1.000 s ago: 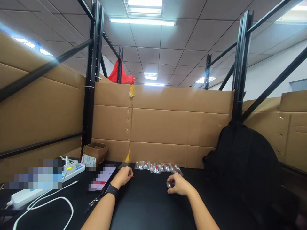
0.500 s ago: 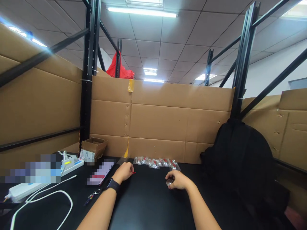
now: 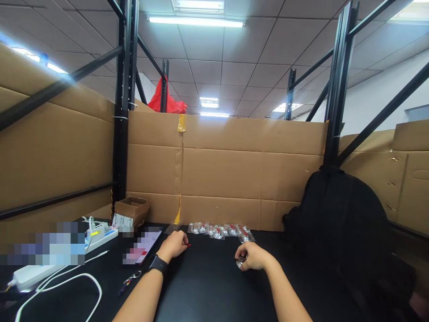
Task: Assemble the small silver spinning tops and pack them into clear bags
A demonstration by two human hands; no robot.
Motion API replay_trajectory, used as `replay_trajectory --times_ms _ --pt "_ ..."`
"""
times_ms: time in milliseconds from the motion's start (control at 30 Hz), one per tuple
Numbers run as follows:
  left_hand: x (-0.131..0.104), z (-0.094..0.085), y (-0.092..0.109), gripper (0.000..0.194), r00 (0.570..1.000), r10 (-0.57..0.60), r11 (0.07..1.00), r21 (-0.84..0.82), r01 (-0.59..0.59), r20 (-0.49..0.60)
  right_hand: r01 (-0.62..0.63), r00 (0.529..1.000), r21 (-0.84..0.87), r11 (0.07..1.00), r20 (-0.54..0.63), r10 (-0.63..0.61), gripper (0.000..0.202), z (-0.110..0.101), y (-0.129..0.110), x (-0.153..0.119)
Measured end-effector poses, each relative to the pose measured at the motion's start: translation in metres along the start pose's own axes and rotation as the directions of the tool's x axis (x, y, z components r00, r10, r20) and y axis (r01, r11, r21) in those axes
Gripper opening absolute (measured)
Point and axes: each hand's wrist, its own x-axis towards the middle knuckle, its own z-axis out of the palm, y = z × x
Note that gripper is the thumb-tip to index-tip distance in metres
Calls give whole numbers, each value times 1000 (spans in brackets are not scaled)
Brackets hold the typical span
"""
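Observation:
My right hand (image 3: 252,257) is closed on a small round silver metal piece (image 3: 239,264), held just over the black tabletop (image 3: 208,286). Its fingers cover most of the piece. To the left, my left hand (image 3: 174,245) is closed, with a small red piece (image 3: 189,245) poking out at the fingertips; its kind is too small to make out. Behind both hands lies a row of several round silver pieces in clear plastic bags (image 3: 217,231), with bits of red on them. The nearest bag is just beyond my right hand.
At left are a phone (image 3: 147,246), a keyring (image 3: 130,281), a white cable (image 3: 95,286), a power strip (image 3: 107,237) and a small cardboard box (image 3: 132,209). A black backpack (image 3: 338,214) stands at right. A cardboard wall (image 3: 221,174) closes off the back.
The silver piece in my right hand has turned and now shows more edge-on. Both hands otherwise stay nearly in place, while the whole view has shifted slightly.

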Motion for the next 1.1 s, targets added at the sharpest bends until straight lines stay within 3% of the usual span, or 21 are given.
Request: replay_trajectory --times_ms 133,333,600,700,800,867,933,1100 --pt "-2 -2 3 23 1000 -4 1000 14 4 -1 -35 999 31 999 28 34 50 3 -4 0" --pt "-5 -5 8 21 1000 -23 999 35 22 12 -62 998 -15 998 -15 62 36 -1 -5 -2" --pt "-10 -7 17 19 996 -89 993 80 89 -5 -272 961 -44 961 -66 269 32 -25 44 -13" --pt "-12 -10 17 19 993 -122 988 95 122 -11 -321 943 -73 944 -122 311 43 -30 53 -14" --pt "-13 -13 16 22 993 -118 988 102 119 -13 -243 946 -95 965 -243 215 60 -26 43 -5" --pt "-14 -13 17 26 996 -88 991 104 89 -17 -136 938 -110 985 -334 92 62 -16 33 7" --pt "-14 -12 21 29 998 -45 993 110 48 -32 -121 942 -147 982 -329 67 65 -6 25 17" --pt "-15 -5 36 51 996 35 992 122 -25 -83 -109 949 -189 976 -311 46 28 3 24 23"
